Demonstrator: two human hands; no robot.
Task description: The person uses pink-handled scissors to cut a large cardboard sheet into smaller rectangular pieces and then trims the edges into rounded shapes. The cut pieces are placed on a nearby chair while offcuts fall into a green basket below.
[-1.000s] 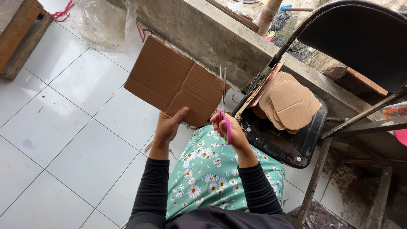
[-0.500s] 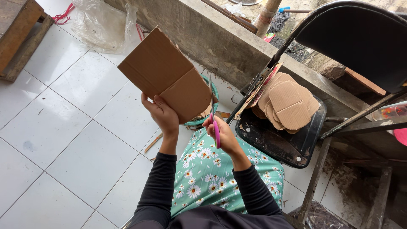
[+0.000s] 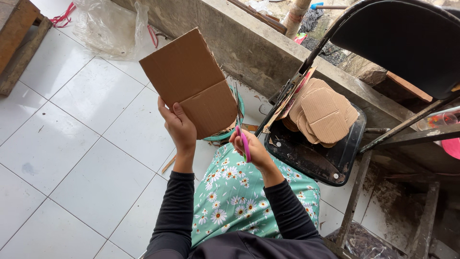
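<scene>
My left hand (image 3: pixel 178 126) grips the lower left edge of a large brown cardboard sheet (image 3: pixel 192 79), holding it upright in front of me. My right hand (image 3: pixel 253 147) is closed on pink-handled scissors (image 3: pixel 241 125), whose blades point up along the sheet's right edge. Both arms wear black sleeves, and a green daisy-print cloth (image 3: pixel 239 196) covers my lap below them.
A black folding chair (image 3: pixel 330 120) on the right carries a stack of cut cardboard pieces (image 3: pixel 320 113). A teal basin (image 3: pixel 225 135) sits behind the sheet on the white tiled floor (image 3: pixel 86 153). A concrete ledge (image 3: pixel 249 45) runs across the back; a wooden bench (image 3: pixel 19 41) and plastic sheeting (image 3: pixel 103 26) lie far left.
My left hand raised the cardboard and shifted it slightly left and higher. The scissors came up from beside my lap to the sheet's right edge.
</scene>
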